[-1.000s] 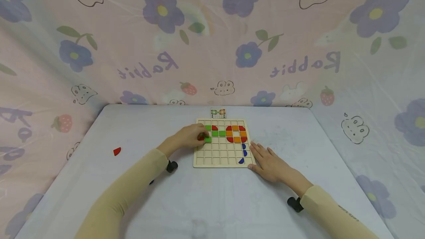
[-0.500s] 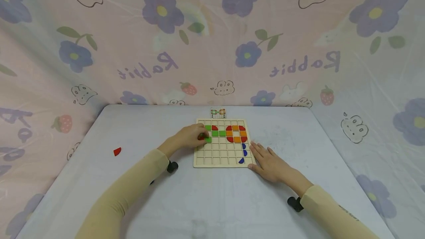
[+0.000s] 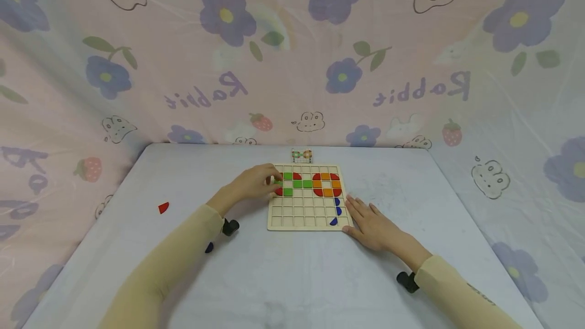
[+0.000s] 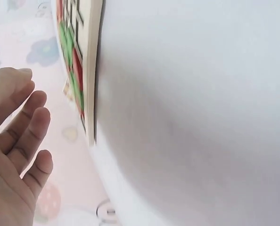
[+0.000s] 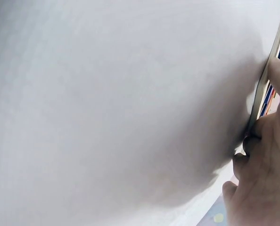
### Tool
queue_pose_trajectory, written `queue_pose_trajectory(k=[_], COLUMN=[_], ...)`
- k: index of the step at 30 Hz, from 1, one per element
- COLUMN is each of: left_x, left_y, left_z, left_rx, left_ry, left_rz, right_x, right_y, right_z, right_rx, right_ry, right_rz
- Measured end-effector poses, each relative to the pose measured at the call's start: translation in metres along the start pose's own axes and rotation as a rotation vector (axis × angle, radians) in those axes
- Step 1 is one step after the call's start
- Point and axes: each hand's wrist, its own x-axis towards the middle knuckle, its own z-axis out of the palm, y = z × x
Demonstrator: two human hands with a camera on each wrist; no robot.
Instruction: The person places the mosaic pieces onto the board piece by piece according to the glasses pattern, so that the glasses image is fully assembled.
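Observation:
My left hand point(image 3: 253, 182) hovers over the left edge of a wooden grid board point(image 3: 301, 212), its fingers loosely bent. Nothing lies between thumb and fingertips in the left wrist view, where the hand point(image 4: 20, 141) stands apart from the board point(image 4: 92, 70). Just by those fingertips, a red quarter-round piece point(image 3: 279, 192) and a green square point(image 3: 288, 192) sit in the grid cells. With fingers straight, my right hand point(image 3: 372, 225) rests along the board's right edge. Red corners and orange squares point(image 3: 336, 185) form a ring nearby; below it lie blue half-round pieces point(image 3: 338, 211).
A small pattern card point(image 3: 302, 155) lies behind the board. One loose red piece point(image 3: 163, 207) is on the white table point(image 3: 311, 278) at the left. A dark blue piece point(image 3: 209, 247) lies beside my left forearm. Patterned cloth point(image 3: 292, 55) hangs behind the table.
My left hand has let go of the red piece at the board's left side and drawn back slightly leftward. The right hand stays put. More of the dark blue piece shows beside the forearm.

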Motion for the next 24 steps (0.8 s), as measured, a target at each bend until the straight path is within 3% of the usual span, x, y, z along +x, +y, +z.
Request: queue_pose_trajectory(k=[10, 24], left_x=[-0.039, -0.125], left_y=[-0.03, -0.085], left_z=[-0.032, -0.064], left_rx=[0.024, 0.056], left_ry=[0.076, 0.119], left_rz=[-0.044, -0.152], right_x=[0.001, 0.001], right_y=[0.001, -0.001], right_z=[0.0, -0.002], right_rx=[-0.001, 0.006], right_ry=[-0.012, -0.007], right_rz=[0.015, 0.015])
